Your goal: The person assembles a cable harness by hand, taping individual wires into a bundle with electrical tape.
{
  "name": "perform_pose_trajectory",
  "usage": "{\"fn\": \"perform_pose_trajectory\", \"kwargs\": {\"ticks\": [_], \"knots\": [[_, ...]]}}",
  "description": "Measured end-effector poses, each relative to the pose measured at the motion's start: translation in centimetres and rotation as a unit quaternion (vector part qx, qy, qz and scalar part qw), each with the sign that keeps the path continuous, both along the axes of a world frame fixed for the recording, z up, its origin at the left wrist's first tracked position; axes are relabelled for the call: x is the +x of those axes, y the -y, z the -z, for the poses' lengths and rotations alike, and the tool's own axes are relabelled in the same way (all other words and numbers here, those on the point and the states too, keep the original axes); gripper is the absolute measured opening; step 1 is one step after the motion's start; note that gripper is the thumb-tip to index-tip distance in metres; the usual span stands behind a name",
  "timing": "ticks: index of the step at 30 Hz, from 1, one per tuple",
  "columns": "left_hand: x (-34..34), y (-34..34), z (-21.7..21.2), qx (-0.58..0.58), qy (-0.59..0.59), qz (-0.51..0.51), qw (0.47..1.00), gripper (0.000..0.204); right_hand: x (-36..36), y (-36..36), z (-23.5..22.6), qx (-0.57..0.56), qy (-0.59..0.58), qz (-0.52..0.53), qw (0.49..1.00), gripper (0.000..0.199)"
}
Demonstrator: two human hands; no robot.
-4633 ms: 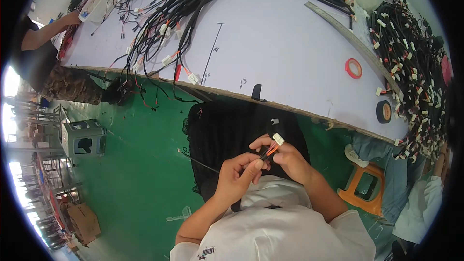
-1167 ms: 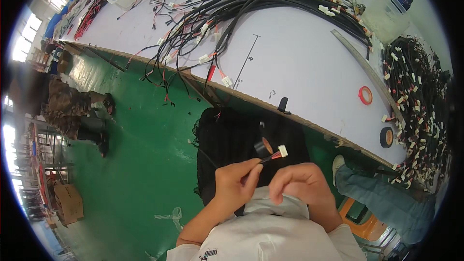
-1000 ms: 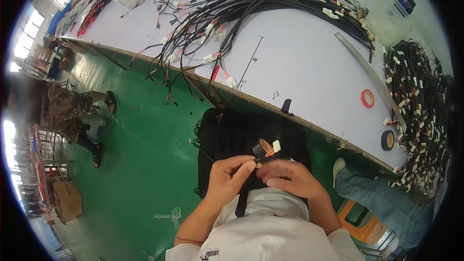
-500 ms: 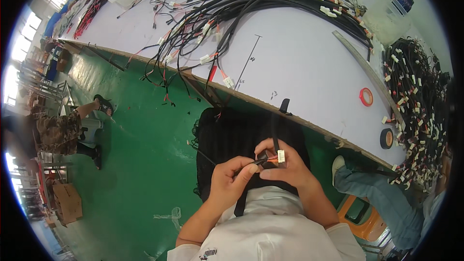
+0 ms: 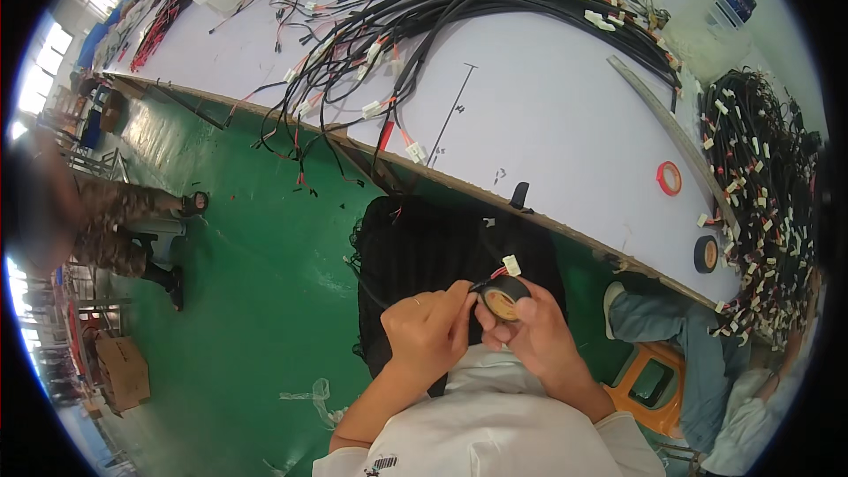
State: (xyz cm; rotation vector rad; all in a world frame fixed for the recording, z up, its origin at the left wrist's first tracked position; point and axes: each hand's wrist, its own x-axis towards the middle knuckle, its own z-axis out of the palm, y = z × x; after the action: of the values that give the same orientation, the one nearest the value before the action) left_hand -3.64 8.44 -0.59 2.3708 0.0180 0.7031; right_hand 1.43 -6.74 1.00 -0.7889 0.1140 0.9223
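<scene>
My left hand [image 5: 427, 333] is closed, with thumb and forefinger pinched on a black cable [image 5: 477, 286] above my lap. Close against that pinch, my right hand [image 5: 543, 336] holds a roll of black electrical tape [image 5: 502, 299], its round side turned up. Just beyond the roll, a white plug connector [image 5: 511, 265] sticks out on short red and dark wires. Part of the cable is hidden by my fingers and the roll. Black cloth [image 5: 459, 238] covers my lap.
Ahead is a white table [image 5: 548, 124] bearing a black wire harness bundle [image 5: 495, 2], a red tape roll [image 5: 669, 178], another black tape roll [image 5: 705, 254] and a metal ruler [image 5: 654, 106]. Harnesses [image 5: 760, 203] hang at right. An orange stool [image 5: 649, 389] and people's legs flank me.
The tape roll has come into plain view in my right hand, its side turned up. The connector has shifted up slightly and tilted. At left, another person's legs have moved.
</scene>
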Motion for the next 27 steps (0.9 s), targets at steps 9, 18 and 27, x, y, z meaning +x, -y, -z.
{"fn": "perform_pose_trajectory", "kwargs": {"ticks": [9,18,27], "knots": [[-1.0,-1.7,0.3,-0.468,-0.222,0.041,0.854,0.021,1.0,3.2,0.8,-0.067,0.252,-0.194,0.946,0.012],[-1.4,-1.6,0.2,-0.535,-0.229,0.049,0.812,0.022,0.4,0.9,4.5,-0.038,0.196,-0.131,0.971,0.048],[-1.4,-1.1,-0.5,-0.491,-0.198,0.056,0.847,0.017,2.1,-0.5,5.2,0.107,0.079,-0.113,0.985,0.044]]}}
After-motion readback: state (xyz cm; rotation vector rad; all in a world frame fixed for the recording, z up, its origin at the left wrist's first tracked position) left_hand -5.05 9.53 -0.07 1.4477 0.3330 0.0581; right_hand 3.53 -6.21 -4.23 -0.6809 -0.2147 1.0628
